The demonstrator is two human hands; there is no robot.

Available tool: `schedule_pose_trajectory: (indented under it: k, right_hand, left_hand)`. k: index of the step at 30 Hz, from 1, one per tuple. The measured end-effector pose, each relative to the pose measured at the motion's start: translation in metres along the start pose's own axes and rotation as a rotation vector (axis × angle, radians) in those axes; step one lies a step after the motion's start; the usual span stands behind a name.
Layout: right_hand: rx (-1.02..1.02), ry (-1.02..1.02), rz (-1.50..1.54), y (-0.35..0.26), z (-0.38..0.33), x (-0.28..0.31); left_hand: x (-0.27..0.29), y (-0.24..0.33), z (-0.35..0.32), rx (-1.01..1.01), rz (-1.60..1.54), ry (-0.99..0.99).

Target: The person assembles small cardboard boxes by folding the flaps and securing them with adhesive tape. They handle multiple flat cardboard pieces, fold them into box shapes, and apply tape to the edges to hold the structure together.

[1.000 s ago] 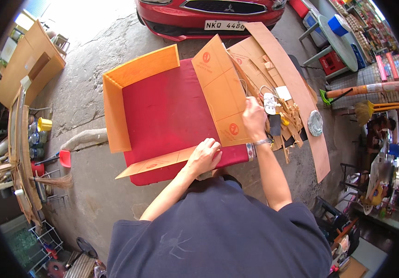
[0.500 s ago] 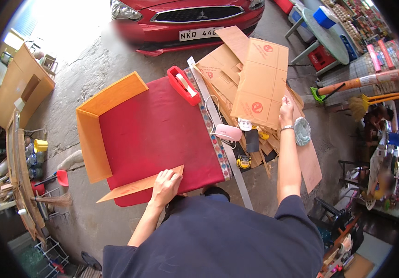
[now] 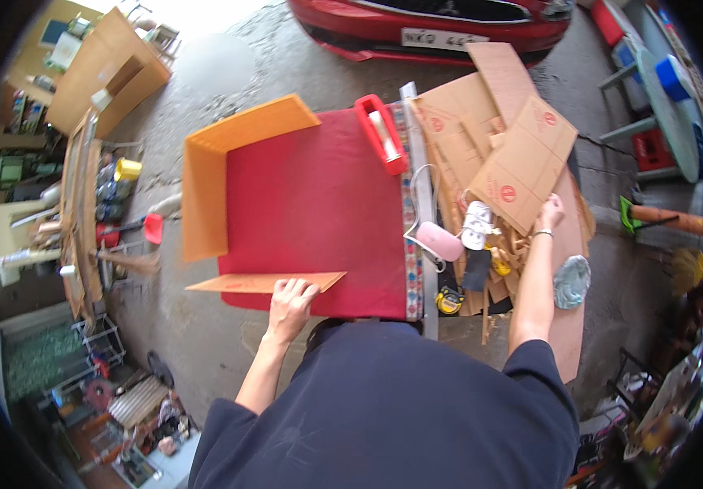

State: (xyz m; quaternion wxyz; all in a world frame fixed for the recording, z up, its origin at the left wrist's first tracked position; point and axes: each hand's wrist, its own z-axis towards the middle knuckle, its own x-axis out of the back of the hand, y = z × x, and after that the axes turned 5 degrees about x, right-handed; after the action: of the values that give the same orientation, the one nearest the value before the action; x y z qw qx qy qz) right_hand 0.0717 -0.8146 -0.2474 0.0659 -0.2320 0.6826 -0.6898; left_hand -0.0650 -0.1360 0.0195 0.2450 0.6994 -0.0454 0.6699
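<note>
At the near edge of a red-covered table [image 3: 319,196], my left hand [image 3: 293,306] is closed over the top edge of an upright cardboard strip [image 3: 237,283]. A bent cardboard piece [image 3: 205,196] stands along the table's far left corner, forming two walls. To the right, my right hand [image 3: 549,213] has its fingers curled at the lower right edge of a flat cardboard sheet [image 3: 523,163] with red print. That sheet lies slanted over a pile of cardboard pieces [image 3: 457,122]. My right fingertips are partly hidden.
A red tape dispenser [image 3: 382,134] sits at the table's far right corner, beside a long metal straightedge [image 3: 429,285]. Near the scraps lie a pink corded device [image 3: 439,241], a white power strip [image 3: 476,226], a yellow tape measure [image 3: 449,301] and a bluish bundle [image 3: 572,282]. A red car [image 3: 433,33] stands beyond.
My right hand has lowered the cardboard sheet onto the pile, turning it clockwise. My left hand stays on the strip. The whole view has shifted, with the table now farther right.
</note>
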Motion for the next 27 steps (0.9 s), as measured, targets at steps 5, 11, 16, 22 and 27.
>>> schedule_pose_trajectory:
  k: [5, 11, 16, 22, 27]
  right_hand:
    - [0.194, -0.382, -0.192, -0.087, -0.152, -0.025]
    - [0.114, -1.499, -0.265, -0.145, -0.385, -0.059]
    - [0.684, -1.776, -0.481, -0.215, -0.524, -0.135]
    - [0.677, -2.213, -0.754, -0.156, -0.610, -0.181]
    - [0.585, -1.846, -0.753, -0.131, -0.630, -0.167]
  left_hand:
    - [0.033, -0.001, -0.028, 0.059, 0.076, -0.045]
    - [0.044, -0.006, -0.055, 0.044, 0.033, 0.094]
    - [0.062, -0.011, -0.097, 0.038, -0.001, 0.229]
    - [0.023, -0.015, -0.144, -0.107, -0.043, 0.352]
    - [-0.040, -0.006, -0.167, -0.248, -0.100, 0.304]
